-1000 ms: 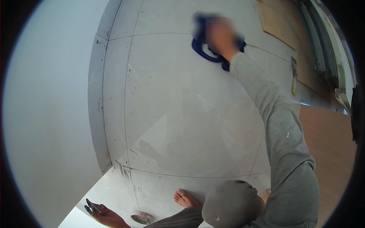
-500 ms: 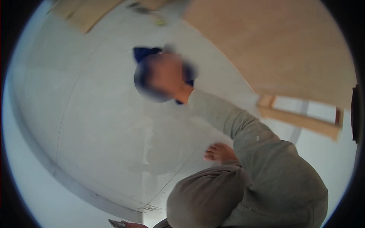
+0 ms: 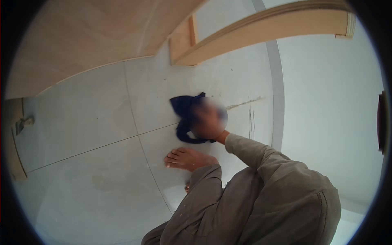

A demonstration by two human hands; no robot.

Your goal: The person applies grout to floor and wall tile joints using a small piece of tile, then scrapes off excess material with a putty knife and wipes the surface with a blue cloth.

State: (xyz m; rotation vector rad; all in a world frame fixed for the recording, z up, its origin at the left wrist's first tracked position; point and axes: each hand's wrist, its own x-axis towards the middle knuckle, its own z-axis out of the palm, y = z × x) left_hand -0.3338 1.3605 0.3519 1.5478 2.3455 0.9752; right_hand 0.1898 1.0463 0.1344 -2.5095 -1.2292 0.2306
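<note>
My right hand (image 3: 208, 119) is down at the floor on a bunched dark blue cloth (image 3: 181, 107). Blur covers most of the fingers, but the cloth is gathered under and around the hand. One corner of it spreads out to the left, and a curled fold lies toward my bare foot (image 3: 185, 158). The right arm (image 3: 253, 153), in a grey-brown sleeve, reaches in from the lower right. My left hand is out of view.
Pale floor tiles (image 3: 98, 122) meet a white wall (image 3: 326, 122) along a grey skirting strip (image 3: 276, 94) at right. A large wooden panel (image 3: 94, 36) stands at far left, beside a wooden frame (image 3: 261, 30). A small tool (image 3: 24, 123) lies at the left edge.
The view has swung right, bringing the wall and wooden frame closer. My right hand and the cloth have shifted over the floor together. My left hand, earlier holding a small tool, has left view.
</note>
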